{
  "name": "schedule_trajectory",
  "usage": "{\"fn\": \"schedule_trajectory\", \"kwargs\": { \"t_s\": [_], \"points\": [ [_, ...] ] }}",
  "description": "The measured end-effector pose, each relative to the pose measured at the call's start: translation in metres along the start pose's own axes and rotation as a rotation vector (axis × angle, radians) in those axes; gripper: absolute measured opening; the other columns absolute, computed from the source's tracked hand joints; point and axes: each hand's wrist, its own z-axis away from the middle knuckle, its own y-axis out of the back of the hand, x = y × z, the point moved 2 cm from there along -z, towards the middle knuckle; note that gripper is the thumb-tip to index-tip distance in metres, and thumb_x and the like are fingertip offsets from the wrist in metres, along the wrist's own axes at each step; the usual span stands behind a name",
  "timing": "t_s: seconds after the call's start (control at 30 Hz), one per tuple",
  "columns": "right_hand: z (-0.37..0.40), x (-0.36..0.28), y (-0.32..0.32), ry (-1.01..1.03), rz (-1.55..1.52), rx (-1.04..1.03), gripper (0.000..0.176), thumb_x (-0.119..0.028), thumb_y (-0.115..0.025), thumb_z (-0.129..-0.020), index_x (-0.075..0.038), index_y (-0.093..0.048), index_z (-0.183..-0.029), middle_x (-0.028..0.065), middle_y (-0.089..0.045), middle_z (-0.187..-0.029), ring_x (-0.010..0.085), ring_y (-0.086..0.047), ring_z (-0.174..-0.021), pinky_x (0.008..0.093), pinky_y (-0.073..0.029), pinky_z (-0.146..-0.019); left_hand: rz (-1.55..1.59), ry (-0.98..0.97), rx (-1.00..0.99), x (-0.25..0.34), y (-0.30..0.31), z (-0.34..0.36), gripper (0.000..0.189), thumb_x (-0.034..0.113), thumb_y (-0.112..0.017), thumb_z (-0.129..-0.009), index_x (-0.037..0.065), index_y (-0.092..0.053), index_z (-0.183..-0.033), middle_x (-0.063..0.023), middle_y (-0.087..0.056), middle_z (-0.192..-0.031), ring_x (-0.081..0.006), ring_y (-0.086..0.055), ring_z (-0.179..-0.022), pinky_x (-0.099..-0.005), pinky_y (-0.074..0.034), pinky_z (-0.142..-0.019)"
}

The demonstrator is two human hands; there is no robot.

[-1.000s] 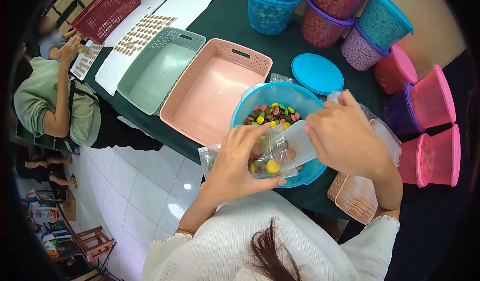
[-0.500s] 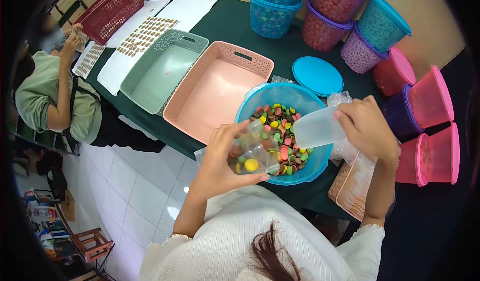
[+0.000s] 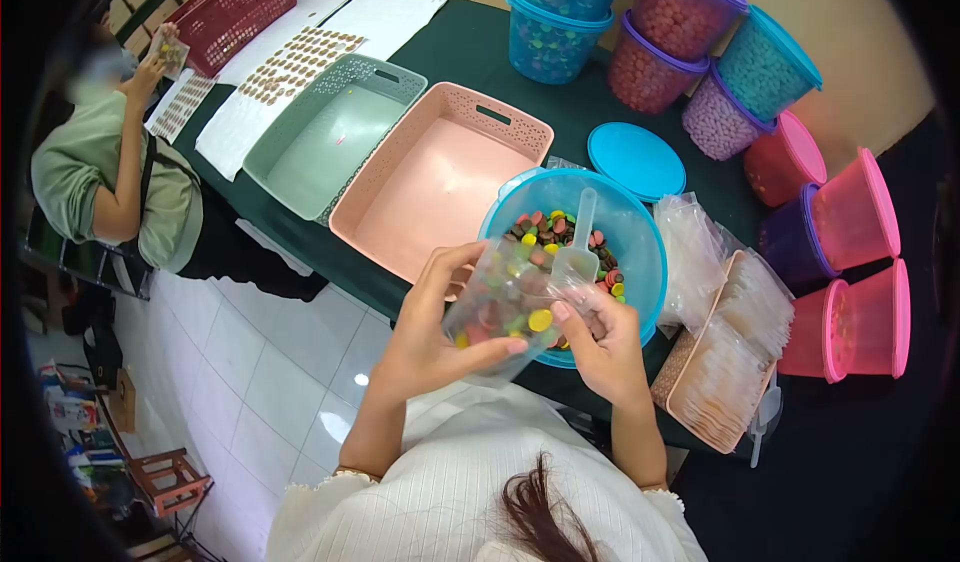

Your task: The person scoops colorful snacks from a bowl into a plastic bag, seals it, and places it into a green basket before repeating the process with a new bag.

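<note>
My left hand (image 3: 428, 334) is wrapped round a clear plastic bag (image 3: 497, 300) partly filled with brown, pink, green and yellow button-shaped candies. At the bag's right edge, my right hand (image 3: 608, 350) pinches the plastic between thumb and fingers. Both hands are over the near side of a blue round tub (image 3: 655, 262). Loose candies (image 3: 540, 224) of the same kinds lie inside it. A translucent scoop (image 3: 586, 224) rests in the tub, its handle pointing up and away from me; the bag and right hand hide part of it.
Left of the tub stand a pink basket (image 3: 375, 197) and a green basket (image 3: 270, 152). A blue lid (image 3: 637, 162) lies behind it. To the right are plastic bags (image 3: 690, 262), a tray of packets (image 3: 715, 382) and lidded tubs (image 3: 850, 212). Another person (image 3: 120, 182) sits at far left.
My right hand has let go of the scoop, now in the tub, and moved left to grip the bag's edge. The other person has raised a small packet.
</note>
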Motion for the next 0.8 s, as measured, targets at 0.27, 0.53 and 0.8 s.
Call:
{"fn": "schedule_trajectory", "kwargs": {
  "t_s": [0.27, 0.53, 0.8],
  "points": [
    [0.002, -0.009, -0.047, 0.200, -0.227, 0.054, 0.045, -0.025, -0.032, -0.092, 0.001, -0.024, -0.128, 0.0146, -0.048, -0.111, 0.0200, -0.047, -0.104, 0.0308, -0.032, -0.093, 0.527, 0.111, -0.005, -0.003, -0.014, 0.013, 0.045, 0.017, -0.048, -0.085, -0.002, -0.032, -0.122, -0.0115, -0.043, -0.112, -0.0183, -0.043, -0.104, -0.0299, -0.031, -0.092],
    [-0.013, -0.005, -0.101, 0.234, -0.038, 0.192, 0.025, -0.015, -0.039, -0.091, 0.004, -0.056, -0.091, 0.0076, -0.061, -0.085, 0.0106, -0.055, -0.078, 0.0239, -0.044, -0.073, 0.431, 0.098, 0.256, -0.027, 0.040, 0.027, 0.014, 0.009, -0.044, -0.088, -0.001, -0.052, -0.094, -0.0041, -0.057, -0.083, -0.0070, -0.053, -0.071, -0.0207, -0.044, -0.060],
    [-0.034, -0.006, -0.224, 0.246, -0.352, -0.159, 0.034, -0.019, -0.039, -0.090, 0.001, -0.040, -0.118, 0.0124, -0.052, -0.106, 0.0125, -0.049, -0.089, 0.0249, -0.041, -0.075, 0.628, 0.143, 0.208, -0.047, 0.159, 0.070, 0.018, 0.006, -0.052, -0.084, -0.003, -0.058, -0.098, -0.0069, -0.057, -0.090, -0.0114, -0.056, -0.074, -0.0222, -0.047, -0.059]
  ]
}}
